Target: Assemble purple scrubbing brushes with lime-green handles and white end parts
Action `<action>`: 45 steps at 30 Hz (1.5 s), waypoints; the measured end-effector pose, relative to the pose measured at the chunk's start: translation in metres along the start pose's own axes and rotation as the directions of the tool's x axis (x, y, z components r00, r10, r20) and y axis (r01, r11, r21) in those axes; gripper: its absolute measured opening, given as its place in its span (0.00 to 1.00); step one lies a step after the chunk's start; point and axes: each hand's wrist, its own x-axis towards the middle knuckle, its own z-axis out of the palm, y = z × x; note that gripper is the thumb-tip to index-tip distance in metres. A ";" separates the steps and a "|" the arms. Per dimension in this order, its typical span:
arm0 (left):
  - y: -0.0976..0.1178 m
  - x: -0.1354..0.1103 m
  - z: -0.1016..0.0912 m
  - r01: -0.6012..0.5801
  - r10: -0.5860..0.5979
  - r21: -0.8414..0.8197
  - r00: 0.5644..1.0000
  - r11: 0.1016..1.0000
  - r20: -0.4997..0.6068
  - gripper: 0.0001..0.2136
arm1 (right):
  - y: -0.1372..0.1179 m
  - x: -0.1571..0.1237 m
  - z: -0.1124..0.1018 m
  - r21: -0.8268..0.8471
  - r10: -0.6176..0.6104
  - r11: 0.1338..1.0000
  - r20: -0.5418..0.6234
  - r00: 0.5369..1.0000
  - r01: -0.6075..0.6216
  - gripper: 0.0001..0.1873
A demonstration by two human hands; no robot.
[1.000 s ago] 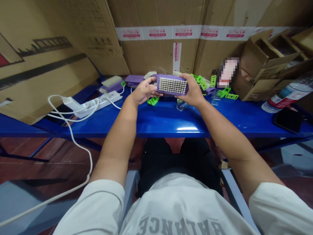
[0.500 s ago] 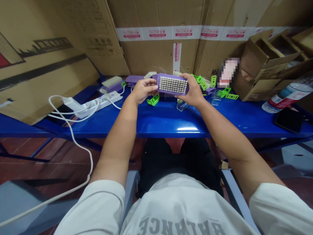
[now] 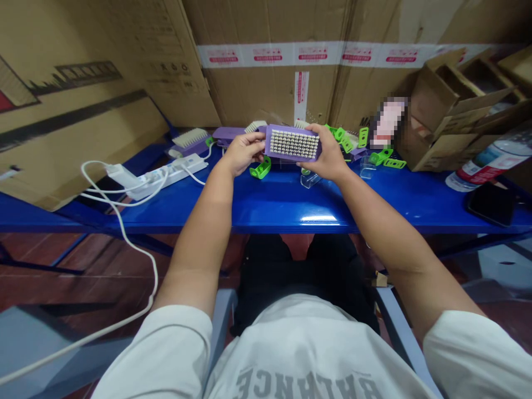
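A purple scrubbing brush [image 3: 293, 143] is held up above the back of the blue table, its rows of pale bristle tufts facing me. My right hand [image 3: 326, 155] wraps round its right end, thumb on the top edge and fingers beneath. At the left end my left hand [image 3: 244, 152] pinches the brush's edge between thumb and fingers. A bright green plastic part [image 3: 261, 168] lies just below the left hand. Under the right hand is a clear plastic piece [image 3: 311, 179]. Another purple brush [image 3: 191, 143] rests bristles up at the left.
A white power strip [image 3: 166, 176] with cables lies left on the blue table [image 3: 282, 208]. Several green parts [image 3: 380, 157] are at the right, near open cardboard boxes [image 3: 449, 111]. A bottle [image 3: 486, 163] and black phone [image 3: 491, 204] sit at the right. Large cartons [image 3: 266, 88] stand behind.
My left fingers have shifted slightly left along the brush's left end. The brush and my right hand stay almost where they were.
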 end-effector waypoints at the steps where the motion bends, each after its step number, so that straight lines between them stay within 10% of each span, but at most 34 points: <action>1: 0.001 -0.001 0.001 0.005 -0.005 -0.008 1.000 1.000 0.006 0.07 | -0.001 0.001 -0.001 0.000 0.003 1.000 0.009 1.000 -0.003 0.56; 28: 0.006 -0.006 -0.001 0.148 -0.149 -0.040 0.988 0.988 -0.030 0.13 | -0.005 0.001 -0.002 -0.002 -0.043 0.999 0.034 0.998 0.043 0.56; 45: 0.005 -0.007 0.003 0.341 -0.325 -0.118 0.937 0.933 0.131 0.19 | -0.030 0.005 -0.003 0.028 0.074 0.997 -0.058 0.996 -0.073 0.62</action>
